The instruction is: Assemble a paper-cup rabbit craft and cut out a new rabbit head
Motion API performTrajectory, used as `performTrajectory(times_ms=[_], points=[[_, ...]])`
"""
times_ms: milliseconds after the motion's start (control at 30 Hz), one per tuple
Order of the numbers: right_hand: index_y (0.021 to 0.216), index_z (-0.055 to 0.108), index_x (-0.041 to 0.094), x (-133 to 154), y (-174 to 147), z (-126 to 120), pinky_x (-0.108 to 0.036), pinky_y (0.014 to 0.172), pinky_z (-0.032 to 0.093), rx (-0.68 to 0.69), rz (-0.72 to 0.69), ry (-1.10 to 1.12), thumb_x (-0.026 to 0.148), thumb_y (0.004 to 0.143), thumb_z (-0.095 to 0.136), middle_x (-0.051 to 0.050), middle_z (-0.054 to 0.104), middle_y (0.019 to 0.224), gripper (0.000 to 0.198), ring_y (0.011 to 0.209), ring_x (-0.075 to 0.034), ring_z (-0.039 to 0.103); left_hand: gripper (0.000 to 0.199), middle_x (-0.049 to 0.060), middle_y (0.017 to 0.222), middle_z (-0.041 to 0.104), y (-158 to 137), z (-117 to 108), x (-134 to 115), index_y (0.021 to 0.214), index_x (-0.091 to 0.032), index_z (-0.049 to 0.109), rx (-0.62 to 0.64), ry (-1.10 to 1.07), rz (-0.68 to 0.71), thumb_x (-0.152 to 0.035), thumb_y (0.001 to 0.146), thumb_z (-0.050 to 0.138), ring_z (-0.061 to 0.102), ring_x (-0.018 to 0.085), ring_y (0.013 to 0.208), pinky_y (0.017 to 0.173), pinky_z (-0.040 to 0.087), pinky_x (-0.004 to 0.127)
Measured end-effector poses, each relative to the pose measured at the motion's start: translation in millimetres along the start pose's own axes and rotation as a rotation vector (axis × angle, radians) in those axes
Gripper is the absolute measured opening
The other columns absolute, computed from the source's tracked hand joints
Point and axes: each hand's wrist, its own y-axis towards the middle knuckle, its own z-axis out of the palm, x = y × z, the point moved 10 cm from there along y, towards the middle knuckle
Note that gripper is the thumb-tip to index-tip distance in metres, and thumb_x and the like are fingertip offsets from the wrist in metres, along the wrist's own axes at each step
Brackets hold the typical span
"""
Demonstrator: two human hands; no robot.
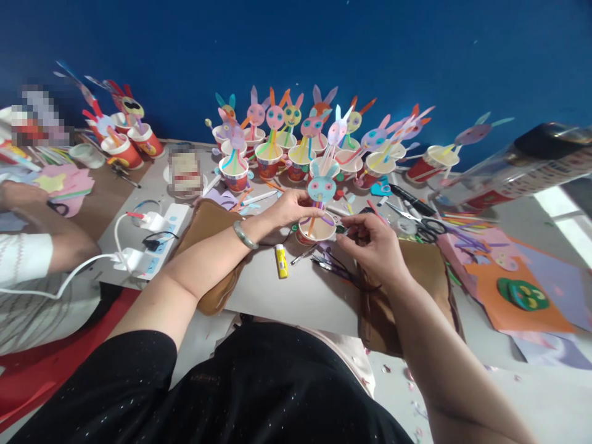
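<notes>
Over two brown leather-like cushions (215, 262) at the near table edge, both bare forearms angle inward, palms down. Small yellow cylindrical glue stick (281, 261) sits between them. Right hand (377, 246): fingers curled, half open, tips at right rim of red-and-white paper cup (325, 232); cannot tell if anything is pinched. Left hand (289, 211): narrow, thumb and fingers around purple strips under light-blue paper rabbit head (322, 185), above upright cup. Beyond: more paper-rabbit cups (269, 161), blue wall (296, 43).
</notes>
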Motion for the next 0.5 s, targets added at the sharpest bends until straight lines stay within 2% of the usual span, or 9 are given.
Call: performTrajectory(times_ms=[267,400,500], points=[[0.096,0.072,0.026,25.6,-8.4,-1.1,-0.041,0.076,0.055,-0.042,-0.228,-0.089,0.033,0.083,0.072,-0.008,0.07,0.098,0.015,0.087,-0.025,0.066,0.042,0.004,0.08,0.071,-7.0,2.3,-5.9,0.079,-0.012,0.072,0.009,-0.024,0.026,-0.046,0.063,0.092,0.061,0.015,0.078,0.08,0.049,0.031],[0.1,0.072,0.025,39.1,-19.2,-2.1,-0.045,0.087,0.056,-0.112,-0.428,-0.235,0.033,0.088,0.073,-0.009,0.071,0.104,0.015,0.099,-0.027,0.069,0.044,0.004,0.084,0.071,-8.8,2.1,-6.5,0.083,-0.011,0.073,0.028,0.005,0.03,-0.047,0.065,0.09,0.06,0.014,0.079,0.081,0.047,0.03],[0.103,0.073,0.022,51.2,-32.1,3.5,-0.04,0.083,0.056,-0.153,-0.603,-0.359,0.03,0.09,0.073,-0.01,0.072,0.099,0.016,0.092,-0.025,0.07,0.044,0.004,0.086,0.071,-7.9,0.0,-6.4,0.086,-0.01,0.073,0.015,0.011,0.031,-0.048,0.068,0.088,0.061,0.015,0.08,0.082,0.047,0.031]])
